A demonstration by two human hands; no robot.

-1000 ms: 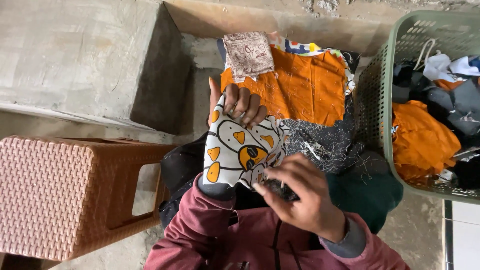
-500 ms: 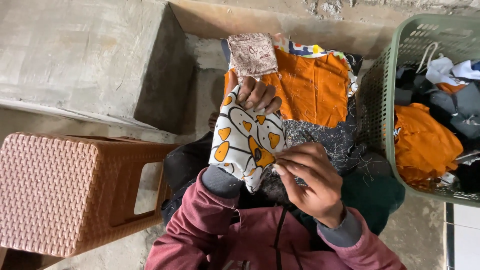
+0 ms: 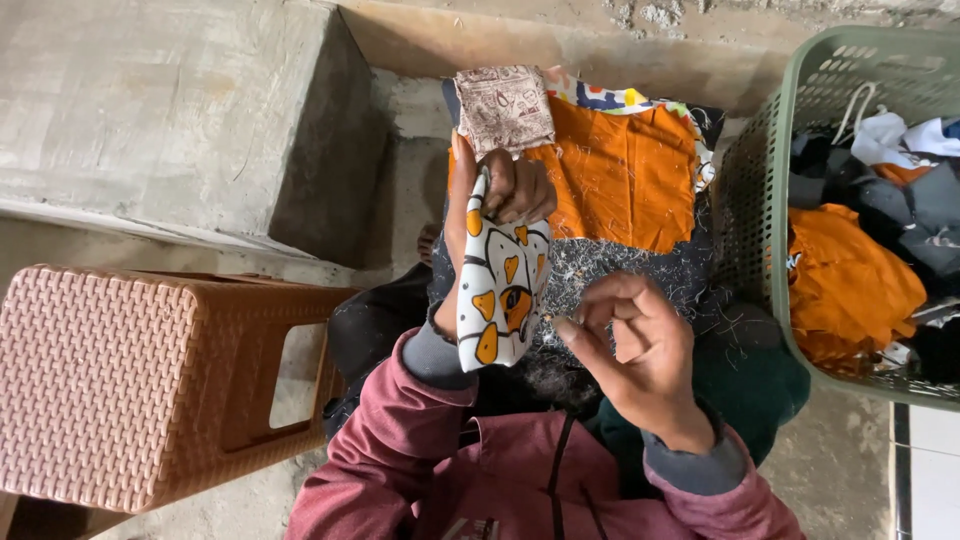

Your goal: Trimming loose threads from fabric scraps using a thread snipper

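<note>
Patterned white cloth (image 3: 503,300) bunched in your left hand (image 3: 505,190), clenched; right hand (image 3: 640,350) half-curled, pinching nothing visible; orange fabric (image 3: 620,175) lies beneath.

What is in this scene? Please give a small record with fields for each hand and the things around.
left hand: grips a white cloth piece with orange and black print, holding it up
right hand: fingers curled beside that cloth, not touching it; anything pinched cannot be told
lap: orange cloth, small brown patterned patch
right side: green plastic basket with clothes
left side: brown woven plastic stool
</note>
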